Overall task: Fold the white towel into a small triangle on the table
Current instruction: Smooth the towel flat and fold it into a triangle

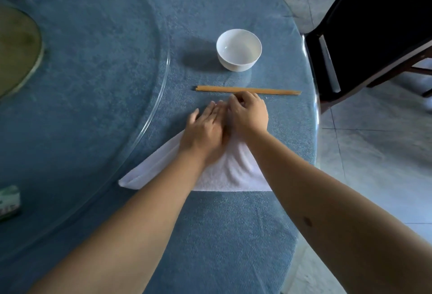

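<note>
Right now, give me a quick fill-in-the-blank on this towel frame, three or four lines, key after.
1. Both hands, left and right, press on the white ____.
2. The chopsticks lie between the hands and the ____.
3. The bowl holds ____.
4. The towel already forms a rough ____.

Missing: towel; bowl; nothing; triangle

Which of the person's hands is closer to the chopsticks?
Right. The right hand has its fingertips at the towel's far tip, almost touching the chopsticks. The left hand lies flat on the towel beside it, a little further back.
</note>
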